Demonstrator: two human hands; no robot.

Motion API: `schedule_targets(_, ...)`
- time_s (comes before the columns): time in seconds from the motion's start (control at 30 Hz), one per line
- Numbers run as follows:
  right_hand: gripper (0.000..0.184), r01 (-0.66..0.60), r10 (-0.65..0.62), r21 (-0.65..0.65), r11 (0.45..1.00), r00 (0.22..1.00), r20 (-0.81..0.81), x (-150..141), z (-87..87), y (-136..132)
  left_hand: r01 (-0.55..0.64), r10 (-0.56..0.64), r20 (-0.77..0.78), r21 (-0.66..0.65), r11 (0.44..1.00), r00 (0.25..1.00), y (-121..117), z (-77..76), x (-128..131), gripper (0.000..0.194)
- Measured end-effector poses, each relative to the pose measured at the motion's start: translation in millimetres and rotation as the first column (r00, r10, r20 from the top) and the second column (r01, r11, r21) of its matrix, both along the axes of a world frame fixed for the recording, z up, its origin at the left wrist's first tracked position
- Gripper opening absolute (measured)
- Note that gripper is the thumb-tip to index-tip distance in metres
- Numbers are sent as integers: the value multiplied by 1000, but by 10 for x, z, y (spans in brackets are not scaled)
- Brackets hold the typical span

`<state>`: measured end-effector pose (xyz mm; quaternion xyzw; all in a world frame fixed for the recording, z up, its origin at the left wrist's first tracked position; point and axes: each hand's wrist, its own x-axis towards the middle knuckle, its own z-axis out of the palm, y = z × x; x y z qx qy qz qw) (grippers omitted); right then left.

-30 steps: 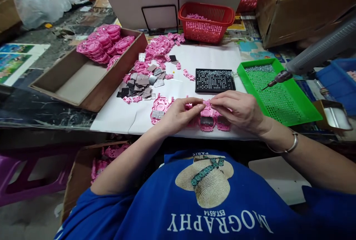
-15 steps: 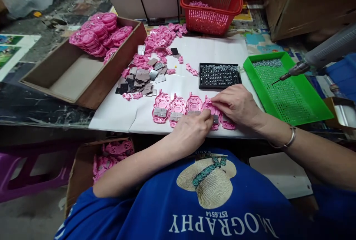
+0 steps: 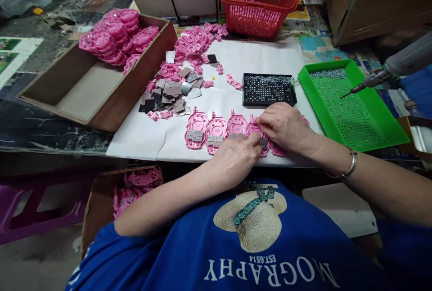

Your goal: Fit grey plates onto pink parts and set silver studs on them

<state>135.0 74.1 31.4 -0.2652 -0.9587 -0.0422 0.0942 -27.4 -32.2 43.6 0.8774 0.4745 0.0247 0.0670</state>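
Pink plastic casings, several of them, stand in a row near the table's front edge; a casing (image 3: 196, 122) at the left end carries a grey metal plate (image 3: 195, 136). My left hand (image 3: 238, 156) has its fingers curled down onto the fourth casing (image 3: 254, 128), beside that one's plate (image 3: 263, 143). Pinched together at the same casing's upper right edge are the fingertips of my right hand (image 3: 286, 127); whatever lies between them is hidden. Another casing (image 3: 278, 150) is partly covered by my right hand.
Loose metal plates (image 3: 172, 91) and small pink parts (image 3: 192, 43) lie in heaps at left. Behind the row sits a black screw tray (image 3: 268, 102). An electric screwdriver (image 3: 381, 75) hangs over the green tray (image 3: 374, 136). A cardboard box (image 3: 101, 113) and red basket (image 3: 259, 16) stand farther back.
The view has shifted slightly. Both hands stay at the fourth casing, with the right fingers a little lower and closer in. A bit of pink now shows beyond my right hand.
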Motion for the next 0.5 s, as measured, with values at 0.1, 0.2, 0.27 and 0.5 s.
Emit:
schedule_targets(0.1, 23, -2, 2, -4, 1000, 999, 39, 7, 28, -19, -39, 49, 223, -51, 998, 973, 28, 0, -67, 26)
schedule_targets(0.2, 19, 3, -4, -11, 1000, 997, -76, 17, 147, -87, -108, 198, 609, -180, 978, 768, 72, 8, -176, 31)
schedule_targets(0.27, 19, 6, -28, -83, 997, 961, -275, -5, 267, -168, -96, 315, 756, -320, 943, 574, 109, 4, -246, 46)
schedule_targets(0.5, 12, -263, -37, -474, 840, 845, -533, -203, 419, -358, -1, 356, 818, -398, 917, 453, 192, -125, -300, 81)
